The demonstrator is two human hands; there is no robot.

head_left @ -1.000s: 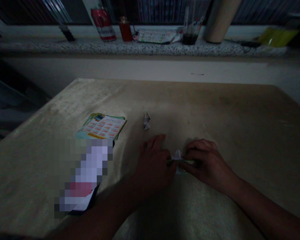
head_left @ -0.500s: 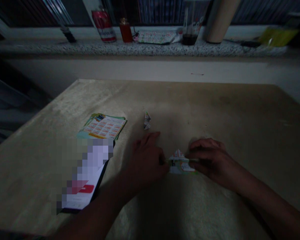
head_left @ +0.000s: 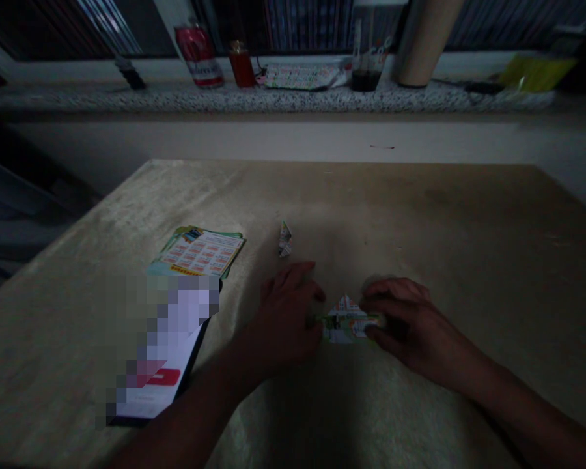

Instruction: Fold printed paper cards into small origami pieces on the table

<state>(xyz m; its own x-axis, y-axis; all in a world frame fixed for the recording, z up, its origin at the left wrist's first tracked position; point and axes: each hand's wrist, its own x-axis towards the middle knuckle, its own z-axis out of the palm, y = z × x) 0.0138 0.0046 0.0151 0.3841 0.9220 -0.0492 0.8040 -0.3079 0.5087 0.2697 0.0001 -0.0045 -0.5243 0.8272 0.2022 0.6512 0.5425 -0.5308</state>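
Note:
A small folded paper (head_left: pixel 344 329), printed in green and white with a pointed peak on its far side, lies on the table between my hands. My right hand (head_left: pixel 407 319) pinches its right end between thumb and fingers. At the left end is my left hand (head_left: pixel 290 316); its thumb is by the paper's edge, while the index finger is raised apart from the thumb and the other fingers stretch forward over the table. Whether that thumb presses on the paper is hard to see in the dim light. Beyond my left hand stands a small folded paper piece (head_left: pixel 285 239).
A stack of printed calendar cards (head_left: pixel 200 251) lies on the table (head_left: pixel 420 208) at the left. Nearer me is a lit phone (head_left: pixel 170 358), close to my left forearm. A red can (head_left: pixel 200 55), a red bottle (head_left: pixel 243 65) and a cup of dark liquid (head_left: pixel 367 75) line the windowsill.
My left index finger has lifted away from the thumb, opening that pinch at the paper's left end. My right hand still grips the right end. The view has shifted slightly.

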